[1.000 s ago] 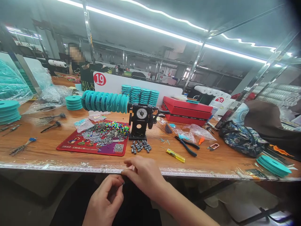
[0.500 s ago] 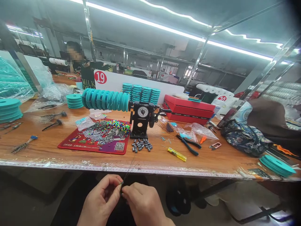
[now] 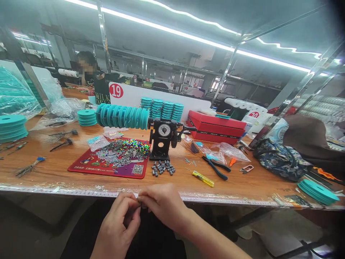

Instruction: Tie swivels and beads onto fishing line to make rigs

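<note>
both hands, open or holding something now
Left hand: pinched closed; anything held is too small to tell.
Right hand: pinched closed beside the left; any held item unclear.

A wood-grain table (image 3: 242,187) is spreading across the view, a ruler-marked strip (image 3: 229,201) running along its front edge. A red printed mat (image 3: 78,166) is lying left of centre; a black hand-cranked winder (image 3: 160,142) is standing beside its right edge, with grey cylinders (image 3: 162,168) clustering just in front. Farther right, a yellow-handled tool (image 3: 203,178), black pliers (image 3: 215,169) and pink-handled snips (image 3: 248,168) are lying apart. A red box (image 3: 218,128) is sitting behind a clear plastic bag (image 3: 234,151). Wire bundles (image 3: 31,167) and stacked teal spools (image 3: 12,132) are occupying the left, while a camouflage-patterned bag (image 3: 280,158) is slumping at the right.
</note>
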Demonstrator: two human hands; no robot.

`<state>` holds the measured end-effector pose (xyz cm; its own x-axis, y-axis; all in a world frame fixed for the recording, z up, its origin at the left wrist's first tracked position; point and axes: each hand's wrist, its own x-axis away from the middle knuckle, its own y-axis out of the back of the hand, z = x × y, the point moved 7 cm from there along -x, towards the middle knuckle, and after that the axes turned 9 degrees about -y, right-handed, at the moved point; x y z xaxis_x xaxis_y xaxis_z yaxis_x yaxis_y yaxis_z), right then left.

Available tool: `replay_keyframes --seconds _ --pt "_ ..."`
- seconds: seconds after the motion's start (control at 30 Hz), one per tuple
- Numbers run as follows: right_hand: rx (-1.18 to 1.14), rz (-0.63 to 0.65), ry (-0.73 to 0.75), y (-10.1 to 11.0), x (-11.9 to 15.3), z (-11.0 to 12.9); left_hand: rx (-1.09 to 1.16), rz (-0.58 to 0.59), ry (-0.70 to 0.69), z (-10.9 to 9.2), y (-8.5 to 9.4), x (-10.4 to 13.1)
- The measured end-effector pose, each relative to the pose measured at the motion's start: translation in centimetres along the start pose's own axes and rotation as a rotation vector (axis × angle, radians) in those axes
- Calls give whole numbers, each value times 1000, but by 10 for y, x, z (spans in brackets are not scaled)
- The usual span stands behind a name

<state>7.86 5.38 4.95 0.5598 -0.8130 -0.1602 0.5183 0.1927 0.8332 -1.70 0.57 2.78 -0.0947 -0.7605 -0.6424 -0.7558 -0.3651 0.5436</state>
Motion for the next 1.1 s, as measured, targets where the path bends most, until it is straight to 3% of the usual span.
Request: replay_keyframes --seconds 0.13,0.27,0.33,0.4,0.53,0.6,0.67,0.9,1.1 --pt "-301 215 -238 -11 -9 -21 -114 -65 -132 -3 -5 3" --pt "-380 363 -275 -21 -14 -29 -164 -126 -298 -11 -9 11" --pt "-363 416 -264 -23 -14 -28 -67 -81 -180 -5 -11 14" --pt "-284 328 -262 -15 -13 -26 82 -25 66 7 -15 18" --pt "-80 -288 -198 31 11 -14 384 -67 556 27 -21 33" --pt "-102 -471 -178 40 35 -11 527 -130 694 32 -25 37" --pt "-201 -441 -229 30 52 -18 647 -159 784 37 -31 40" --pt "-740 -11 -598 -50 66 -49 938 -111 1036 36 -53 54" --pt "-1003 92 -645 -69 65 -43 1160 -126 1207 24 -65 61"
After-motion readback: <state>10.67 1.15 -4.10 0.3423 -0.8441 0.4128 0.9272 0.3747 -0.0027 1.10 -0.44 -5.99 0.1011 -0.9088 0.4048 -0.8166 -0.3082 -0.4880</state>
